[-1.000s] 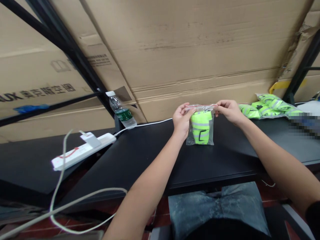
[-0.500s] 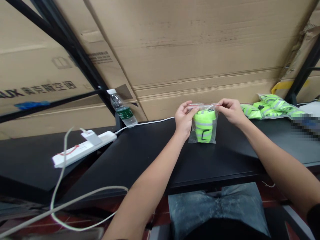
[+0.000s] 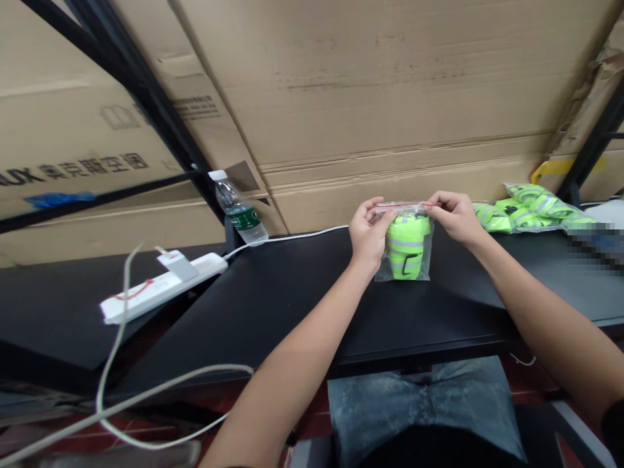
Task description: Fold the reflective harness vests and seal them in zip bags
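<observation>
Head view: the left hand (image 3: 369,235) and right hand (image 3: 453,218) each pinched a top corner of a clear zip bag (image 3: 381,273), keeping its red-lined mouth taut above the neon vest (image 3: 405,250) inside, on the black counter (image 3: 439,325).

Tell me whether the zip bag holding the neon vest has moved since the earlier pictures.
Yes, the zip bag has shifted to the right, further from the water bottle.

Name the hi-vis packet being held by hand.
The clear zip bag, held at its red-striped top by the left hand and right hand; the other packets lie heaped to the right.
</observation>
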